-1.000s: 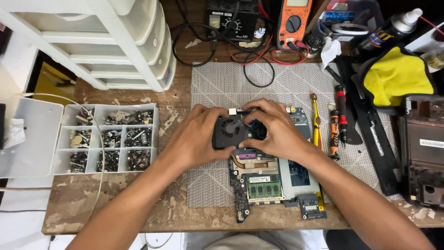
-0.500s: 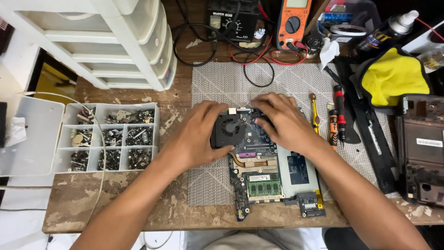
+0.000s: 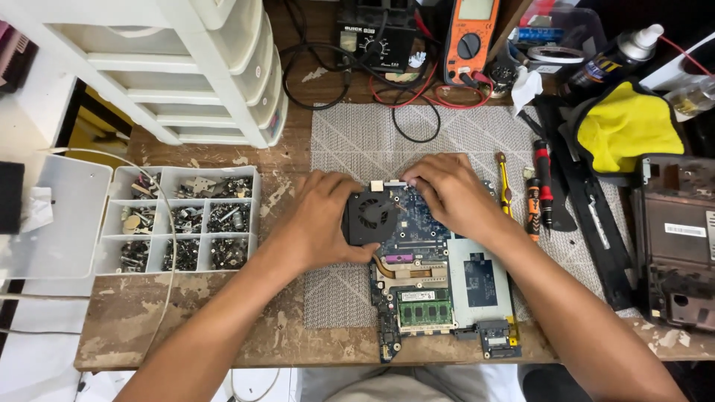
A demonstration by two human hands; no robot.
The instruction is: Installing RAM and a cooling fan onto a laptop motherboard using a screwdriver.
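A blue laptop circuit board (image 3: 432, 246) is laid on a grey woven mat (image 3: 357, 141) at the centre of the wooden worktop (image 3: 149, 327). A black square cooling fan (image 3: 370, 217), at the board's 10 o'clock corner, is gripped from 9 o'clock by the left hand (image 3: 316, 223), fingers curled round its edge. The right hand (image 3: 450, 192) is pressed on the board's 12 o'clock edge, its fingers bent downward; whether anything is pinched cannot be told. A white compartmented screw tray (image 3: 182, 219) is set at 9 o'clock.

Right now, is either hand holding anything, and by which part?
The left hand grips the black fan by its left edge, as the fan sits on the board. The right hand presses its fingertips on the board's top edge, holding nothing.
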